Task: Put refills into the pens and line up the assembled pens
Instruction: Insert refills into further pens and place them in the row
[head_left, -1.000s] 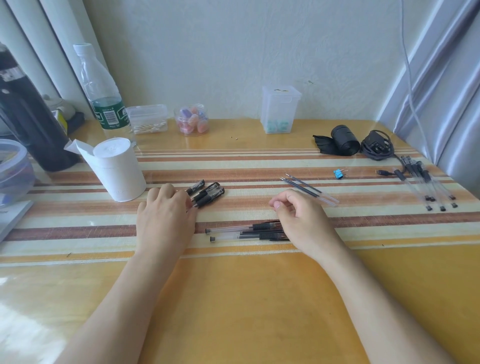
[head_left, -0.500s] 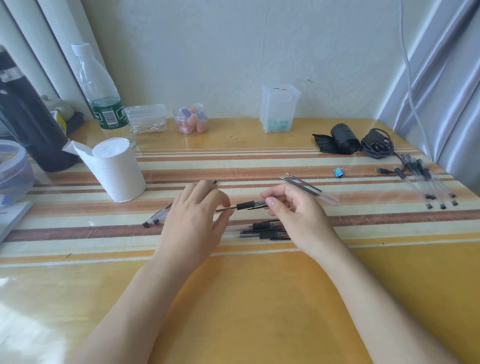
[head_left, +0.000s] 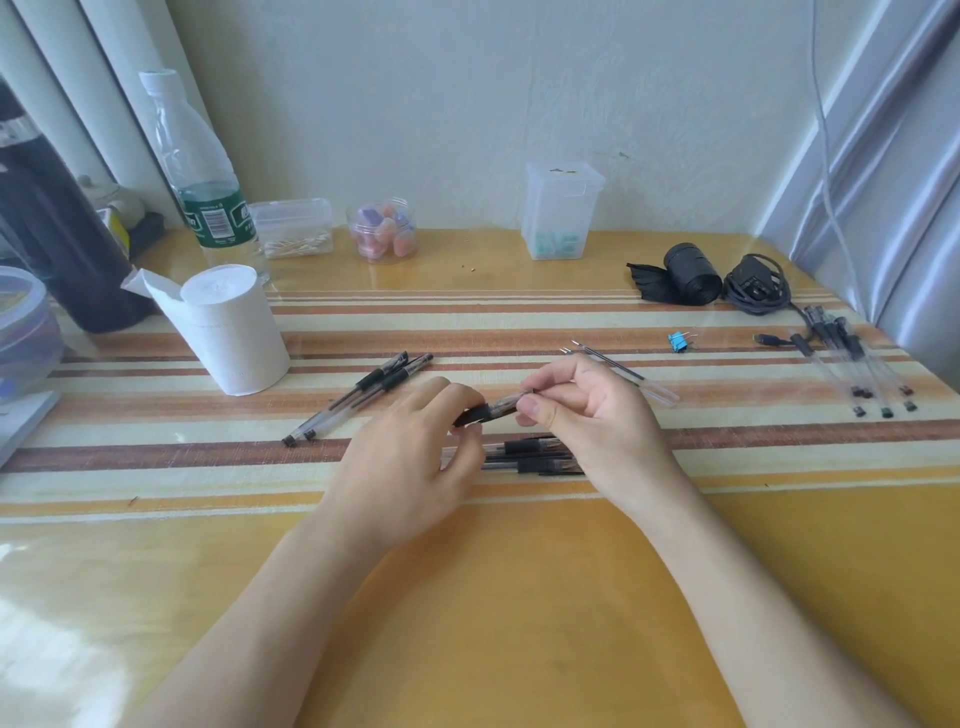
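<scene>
Both our hands meet over the middle of the table (head_left: 519, 597), fingers pinched together on one pen (head_left: 491, 410). Our left hand (head_left: 415, 462) clamps the pen's black grip end between thumb and fingertips; our right hand (head_left: 587, 415) closes thumb and forefinger on the clear, blurred part of the same pen, the other fingers curled. The pen is held just above the table, tilted slightly, its black end lower and to the left.

Directly beneath the hands, a small cluster of pens (head_left: 535, 457) lies on the striped cloth (head_left: 727, 436), roughly parallel to the table's near edge; how many there are we cannot tell, as the hands cover part of them.

To the left of the hands, two pens (head_left: 358, 397) lie side by side on a diagonal, caps toward the far right. Just behind the right hand lie the refills (head_left: 613, 364), tips pointing far-left, partly hidden by the fingers. A blue clip (head_left: 678, 341) sits beyond them.

At the far right edge, a row of pens (head_left: 857, 364) lies fanned beside a coiled black cable (head_left: 756, 286) and a black roll (head_left: 691, 275). At the left stands a paper roll (head_left: 234, 327); behind it a bottle (head_left: 200, 171), and along the wall three clear containers.
</scene>
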